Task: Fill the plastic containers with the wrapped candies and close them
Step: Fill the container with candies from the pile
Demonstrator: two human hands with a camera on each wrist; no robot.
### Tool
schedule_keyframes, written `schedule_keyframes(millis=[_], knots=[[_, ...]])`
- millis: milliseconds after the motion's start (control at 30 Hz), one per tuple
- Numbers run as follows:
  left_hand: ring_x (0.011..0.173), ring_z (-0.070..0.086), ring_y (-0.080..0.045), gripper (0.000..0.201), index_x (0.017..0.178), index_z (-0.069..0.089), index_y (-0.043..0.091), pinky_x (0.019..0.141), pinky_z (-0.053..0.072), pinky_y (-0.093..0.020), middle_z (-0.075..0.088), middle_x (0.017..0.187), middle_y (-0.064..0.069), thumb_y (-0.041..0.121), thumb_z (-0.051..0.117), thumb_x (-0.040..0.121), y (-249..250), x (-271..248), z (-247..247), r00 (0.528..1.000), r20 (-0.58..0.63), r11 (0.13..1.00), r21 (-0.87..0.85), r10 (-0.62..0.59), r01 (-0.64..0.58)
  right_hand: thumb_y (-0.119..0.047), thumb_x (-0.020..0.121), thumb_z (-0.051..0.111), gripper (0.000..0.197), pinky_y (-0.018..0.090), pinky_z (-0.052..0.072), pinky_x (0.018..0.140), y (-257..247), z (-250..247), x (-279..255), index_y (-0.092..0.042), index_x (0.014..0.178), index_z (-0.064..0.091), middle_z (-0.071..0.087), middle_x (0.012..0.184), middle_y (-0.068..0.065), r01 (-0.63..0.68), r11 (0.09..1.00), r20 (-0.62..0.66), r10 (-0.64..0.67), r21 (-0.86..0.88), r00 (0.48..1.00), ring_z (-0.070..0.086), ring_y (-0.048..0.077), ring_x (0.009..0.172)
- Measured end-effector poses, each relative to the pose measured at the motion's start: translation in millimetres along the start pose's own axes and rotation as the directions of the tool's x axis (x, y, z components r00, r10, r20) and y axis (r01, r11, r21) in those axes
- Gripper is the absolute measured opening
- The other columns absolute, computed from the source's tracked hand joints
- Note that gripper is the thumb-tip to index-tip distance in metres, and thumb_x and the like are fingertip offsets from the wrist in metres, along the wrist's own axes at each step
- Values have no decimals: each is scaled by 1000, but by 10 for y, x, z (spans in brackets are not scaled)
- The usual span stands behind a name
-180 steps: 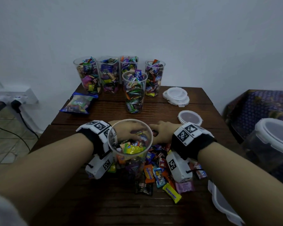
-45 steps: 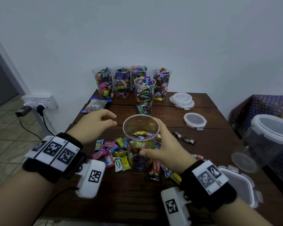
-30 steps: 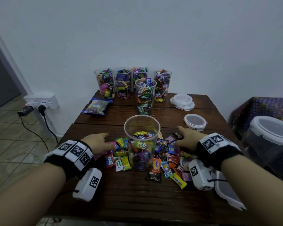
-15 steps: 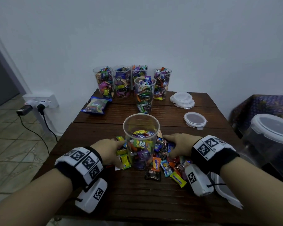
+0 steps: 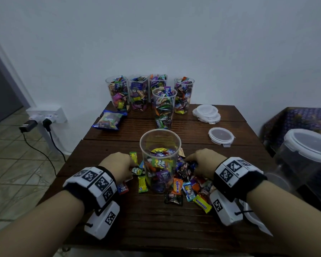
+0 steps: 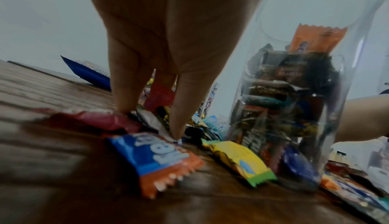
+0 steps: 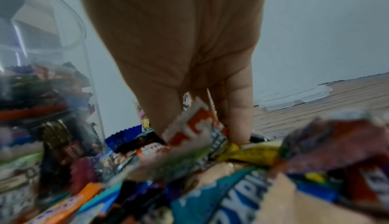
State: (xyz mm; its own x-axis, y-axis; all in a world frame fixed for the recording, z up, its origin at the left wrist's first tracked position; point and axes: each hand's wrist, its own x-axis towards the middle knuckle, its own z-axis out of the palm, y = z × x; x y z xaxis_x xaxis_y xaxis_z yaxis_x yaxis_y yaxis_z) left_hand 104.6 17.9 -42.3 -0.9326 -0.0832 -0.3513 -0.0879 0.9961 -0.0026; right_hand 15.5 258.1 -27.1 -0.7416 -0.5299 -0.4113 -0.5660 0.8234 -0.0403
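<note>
Cup (image 5: 160,160) half-full, mid-tabletop (image 5: 156,219). Candies (image 5: 187,184) heaped around it. Left hand (image 5: 117,167) and right hand (image 5: 202,164) claw down into candies, grip unclear. Wrappers light, slippery, crinkly; best scooped in bunches.

both hands (image 5: 117,165) (image 5: 202,162) palm-down, fingertips lowered, forearms forward.

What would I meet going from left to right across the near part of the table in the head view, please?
Left hand → green candy → half-filled container → orange Mentos candy → right hand.
</note>
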Motion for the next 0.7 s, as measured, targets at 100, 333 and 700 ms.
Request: schedule_keyframes(millis=[100,333,700], knots=[[117,54,-18,44,134,53,32,93,46,-29,58,130,2,20,57,92,-27,7,-35,1000,-21,1000,1,-8,8,-20,89,61,51,29,44,94,20,6,-2,-29,137,47,53,132,1,-3,999,-21,4,53,1000,51,20,119],[108,57,-20,34,123,62,26,87,47,-30,62,119,-1,19,60,89,-86,-29,-56,994,-54,994,-65,-97,93,-7,89,50,16,25,40,73,23,-40,-44,-21,87,59,61,101,7,3,997,-35,0,76,999,58,23,96],[82,64,-16,26,105,70,20,74,53,-28,66,93,1,8,65,82,-108,-164,-227,967,-189,908,-412,-171,80,-1,86,51,22,19,39,62,96,-248,-177,-19,75,59,49,71,-12,68,939,-250,20,338,968,51,12,72]])
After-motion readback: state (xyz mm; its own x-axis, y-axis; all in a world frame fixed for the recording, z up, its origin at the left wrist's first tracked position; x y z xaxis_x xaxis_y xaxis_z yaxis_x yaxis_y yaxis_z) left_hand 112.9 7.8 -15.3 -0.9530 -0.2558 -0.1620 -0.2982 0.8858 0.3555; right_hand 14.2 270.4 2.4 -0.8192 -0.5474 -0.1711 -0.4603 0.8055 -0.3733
